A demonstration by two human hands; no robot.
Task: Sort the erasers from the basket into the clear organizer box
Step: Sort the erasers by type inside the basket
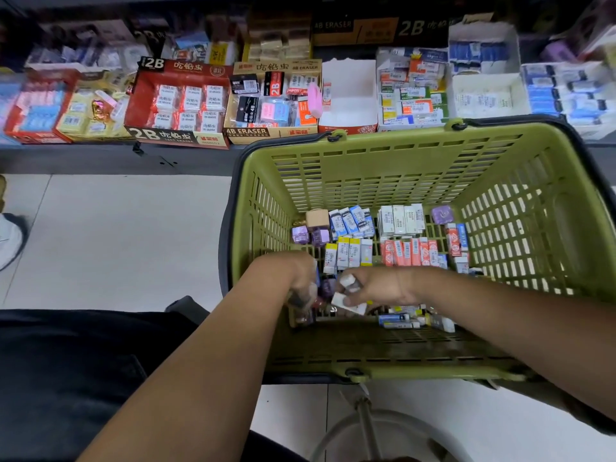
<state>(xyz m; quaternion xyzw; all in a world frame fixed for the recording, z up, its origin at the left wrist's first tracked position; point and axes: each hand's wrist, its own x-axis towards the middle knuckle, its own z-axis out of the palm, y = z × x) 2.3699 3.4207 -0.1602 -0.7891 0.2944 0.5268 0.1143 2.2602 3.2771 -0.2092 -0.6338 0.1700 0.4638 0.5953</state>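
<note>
A green plastic basket (383, 161) stands on the floor with rows of small boxed erasers (410, 251) on its bottom. Both my hands reach into its near-left corner. My left hand (301, 281) curls around a bunch of small purple and dark erasers (308, 303), blurred by motion. My right hand (373, 288) pinches white wrapped erasers (348, 301) between fingers and thumb. I cannot pick out a clear organizer box in this view.
A low shelf (116, 158) runs behind the basket, lined with eraser display boxes: a red 2B box (176, 105), a 4B box (273, 101), an almost empty white carton (348, 95). A shoe (10, 238) at far left, a stool (366, 428) below.
</note>
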